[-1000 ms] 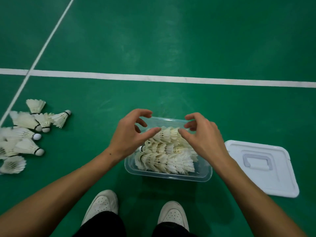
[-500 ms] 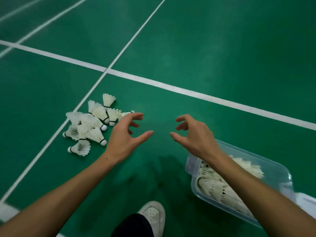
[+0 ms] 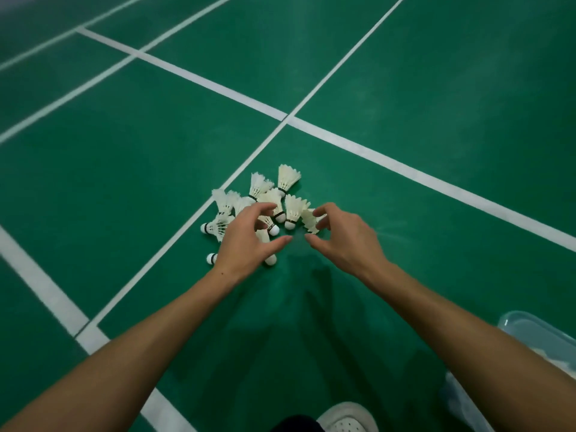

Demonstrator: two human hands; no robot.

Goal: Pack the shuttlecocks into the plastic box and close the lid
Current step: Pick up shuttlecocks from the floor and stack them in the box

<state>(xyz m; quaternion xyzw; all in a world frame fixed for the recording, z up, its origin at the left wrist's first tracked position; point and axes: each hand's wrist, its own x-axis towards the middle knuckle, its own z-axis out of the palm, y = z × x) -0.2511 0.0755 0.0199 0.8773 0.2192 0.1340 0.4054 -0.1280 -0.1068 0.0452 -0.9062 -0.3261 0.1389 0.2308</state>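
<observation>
Several white feather shuttlecocks (image 3: 293, 210) lie in a loose pile on the green court floor, beside a white line. My left hand (image 3: 249, 241) hovers over the near side of the pile with fingers spread and curved, hiding some shuttlecocks. My right hand (image 3: 343, 238) is open at the pile's right edge, its fingertips at one shuttlecock (image 3: 310, 221); no grip is visible. The clear plastic box (image 3: 530, 332) shows at the lower right edge, mostly hidden by my right forearm, with white feathers inside. The lid is out of view.
White court lines (image 3: 374, 154) cross the green floor around the pile. My white shoe (image 3: 346, 419) is at the bottom edge, between the pile and the box.
Both hands left the box and swung left to the loose pile. The view turned left with them, so the box slid to the right edge and the lid left the frame.
</observation>
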